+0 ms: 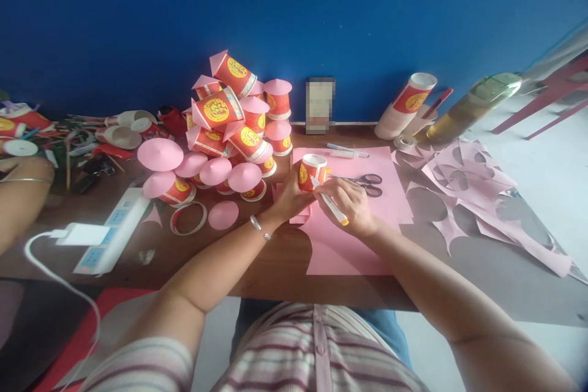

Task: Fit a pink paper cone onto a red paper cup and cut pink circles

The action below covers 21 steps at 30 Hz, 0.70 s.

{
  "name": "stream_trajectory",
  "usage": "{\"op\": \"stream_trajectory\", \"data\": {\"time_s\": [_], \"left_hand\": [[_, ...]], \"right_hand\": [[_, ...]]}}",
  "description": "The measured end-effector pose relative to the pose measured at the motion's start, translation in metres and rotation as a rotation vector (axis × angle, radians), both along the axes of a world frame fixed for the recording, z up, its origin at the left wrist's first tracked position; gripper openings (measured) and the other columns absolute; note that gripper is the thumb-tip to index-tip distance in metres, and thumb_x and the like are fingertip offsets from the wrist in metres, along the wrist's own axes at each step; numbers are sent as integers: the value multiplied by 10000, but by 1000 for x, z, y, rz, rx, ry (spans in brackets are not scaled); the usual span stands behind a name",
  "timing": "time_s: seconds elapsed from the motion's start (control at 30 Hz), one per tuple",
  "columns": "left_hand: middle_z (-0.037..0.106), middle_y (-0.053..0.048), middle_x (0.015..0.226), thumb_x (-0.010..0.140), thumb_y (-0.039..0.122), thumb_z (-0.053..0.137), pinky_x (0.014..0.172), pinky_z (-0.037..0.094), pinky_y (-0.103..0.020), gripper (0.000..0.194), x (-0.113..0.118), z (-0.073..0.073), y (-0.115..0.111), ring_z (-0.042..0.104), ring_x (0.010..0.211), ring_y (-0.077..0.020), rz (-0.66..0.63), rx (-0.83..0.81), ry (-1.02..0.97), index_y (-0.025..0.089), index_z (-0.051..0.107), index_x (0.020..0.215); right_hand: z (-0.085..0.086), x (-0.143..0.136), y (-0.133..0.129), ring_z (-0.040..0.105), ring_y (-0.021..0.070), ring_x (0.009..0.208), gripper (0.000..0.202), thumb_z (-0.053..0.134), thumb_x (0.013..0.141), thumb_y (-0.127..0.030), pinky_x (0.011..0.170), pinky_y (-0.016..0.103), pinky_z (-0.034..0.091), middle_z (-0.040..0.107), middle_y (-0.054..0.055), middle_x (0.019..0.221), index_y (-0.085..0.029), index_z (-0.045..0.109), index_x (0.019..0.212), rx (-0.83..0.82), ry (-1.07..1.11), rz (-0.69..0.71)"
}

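Your left hand (296,197) grips one red cup (304,176) above the pink sheet (351,257); your right hand (353,203) grasps one white pen (332,207), tip at the cup's wall. Scissors (362,183): one pair, alongside — one pale cup (418,125) contains one red marker (438,102).

Soft haze, wide-angle edge distortion.

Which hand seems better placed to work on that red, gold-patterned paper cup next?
Probably the right hand: it holds the white pen-shaped tool with an orange end, tip close to the cup; the left hand is busy gripping it.
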<state>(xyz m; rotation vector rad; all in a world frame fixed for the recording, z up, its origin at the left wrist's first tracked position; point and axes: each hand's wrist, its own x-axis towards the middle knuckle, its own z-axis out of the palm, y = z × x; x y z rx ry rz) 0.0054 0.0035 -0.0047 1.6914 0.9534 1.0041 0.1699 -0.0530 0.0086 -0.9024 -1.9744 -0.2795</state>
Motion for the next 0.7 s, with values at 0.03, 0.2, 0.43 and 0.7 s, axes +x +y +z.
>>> {"op": "stream_trajectory", "data": {"time_s": [0.03, 0.2, 0.43, 0.7], "left_hand": [[679, -115, 1176, 742, 376, 823, 914, 589, -443, 505, 0, 0, 1, 676, 1095, -304, -12, -5, -15, 205, 509, 1099], [669, -98, 1153, 764, 295, 769, 939, 580, -432, 446, -1, -6, 6, 667, 1074, -277, -33, -4, -63, 206, 523, 1125], [629, -85, 1050, 802, 314, 739, 872, 569, -441, 357, -2, -5, 6, 650, 962, -265, -57, 0, -110, 208, 542, 1080], [625, -91, 1086, 813, 393, 769, 914, 558, -493, 400, -5, -11, 9, 646, 1021, -290, -59, -16, -105, 221, 572, 1116]], "right_hand": [[0, 0, 0, 692, 177, 720, 142, 598, 973, -119, 661, 314, 561, 720, 38, 844, -214, 622, 1075, 5, -1, -3], [0, 3, 1, 679, 176, 714, 164, 600, 956, -99, 664, 308, 558, 714, 34, 848, -221, 616, 1065, 3, -2, -22], [0, 4, 3, 679, 185, 721, 215, 637, 923, -78, 647, 303, 544, 719, 32, 856, -220, 602, 1082, 26, 18, -43], [1, 6, 3, 660, 175, 688, 165, 619, 944, -88, 611, 295, 514, 709, 38, 845, -212, 594, 1049, 14, 16, -67]]}}
